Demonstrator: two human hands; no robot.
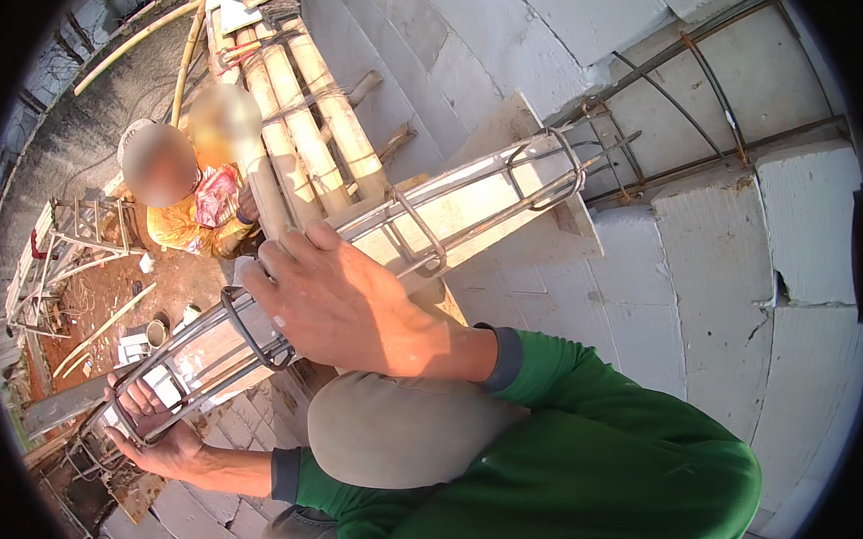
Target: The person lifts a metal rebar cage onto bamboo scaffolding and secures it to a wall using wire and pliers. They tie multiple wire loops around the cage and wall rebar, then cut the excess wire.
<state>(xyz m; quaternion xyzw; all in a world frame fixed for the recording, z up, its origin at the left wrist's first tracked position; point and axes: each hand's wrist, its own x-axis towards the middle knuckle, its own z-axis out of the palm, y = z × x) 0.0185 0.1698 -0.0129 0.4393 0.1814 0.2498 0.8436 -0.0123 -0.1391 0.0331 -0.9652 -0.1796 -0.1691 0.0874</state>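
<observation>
A long steel rebar cage (247, 335) with square stirrups runs diagonally from the lower left to the upper right. It lies along a pale wooden board (477, 207). My right hand (333, 297) rests over the middle of the cage, fingers curled across its far side; the fingertips are partly hidden. Down at the cage's lower-left end, my left hand (172, 448) has its fingers and thumb around the bars. Both hands are closed on the steel. My knee (408, 427) is bent just below the right hand.
White block walls (716, 250) border the right, where more rebar (710, 89) lies in a channel. Bamboo poles (303, 131) stretch away beyond the cage. Below at the left, a person in orange (178, 226) stands near a wooden trestle (93, 234) and a bucket (157, 331).
</observation>
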